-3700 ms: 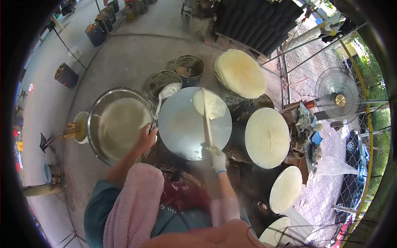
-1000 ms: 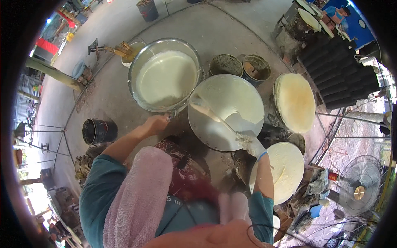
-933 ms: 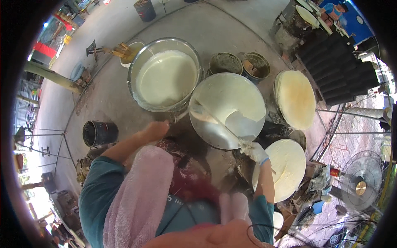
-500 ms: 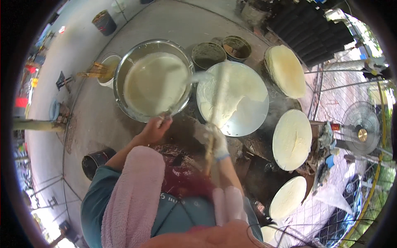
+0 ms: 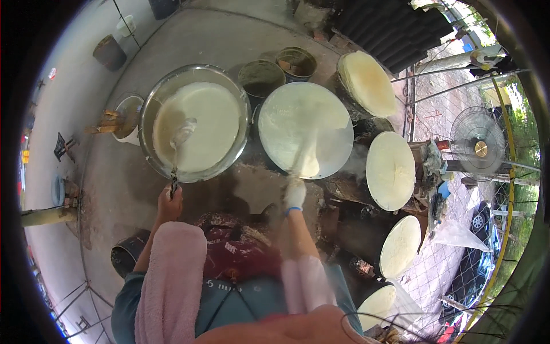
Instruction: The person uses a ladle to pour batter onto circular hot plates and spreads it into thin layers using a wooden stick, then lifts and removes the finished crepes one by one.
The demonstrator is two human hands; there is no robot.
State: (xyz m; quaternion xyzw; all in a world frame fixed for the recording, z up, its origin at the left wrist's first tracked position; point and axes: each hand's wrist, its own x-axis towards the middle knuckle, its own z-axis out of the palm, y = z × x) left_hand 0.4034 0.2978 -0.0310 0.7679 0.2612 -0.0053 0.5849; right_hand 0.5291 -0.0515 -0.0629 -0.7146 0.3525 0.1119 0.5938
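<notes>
My left hand (image 5: 170, 204) is closed round the handle of a metal ladle (image 5: 183, 133), whose bowl is over the pale batter (image 5: 215, 123) in a wide steel basin (image 5: 146, 114). Whether the ladle touches the batter, I cannot tell. To the right of the basin lies a round griddle (image 5: 341, 150) with a thin pale layer over most of it; its lower right part shows bare. My right hand (image 5: 295, 196), in a white glove, grips a wooden spreader (image 5: 308, 150) at the griddle's near edge. The spreader is smeared by motion.
Round pale flatbreads (image 5: 391, 172) lie along the right side, with a thick stack (image 5: 366, 83) at the far right. Behind the griddle are two dark buckets (image 5: 262, 78). A white bucket (image 5: 130, 117) with wooden sticks stands left of the basin. A fan (image 5: 478, 137) stands at right.
The ladle has swung left from the basin's right rim to over the batter. My right hand has swept the spreader, and the pale layer now covers more of the griddle. The view has shifted.
</notes>
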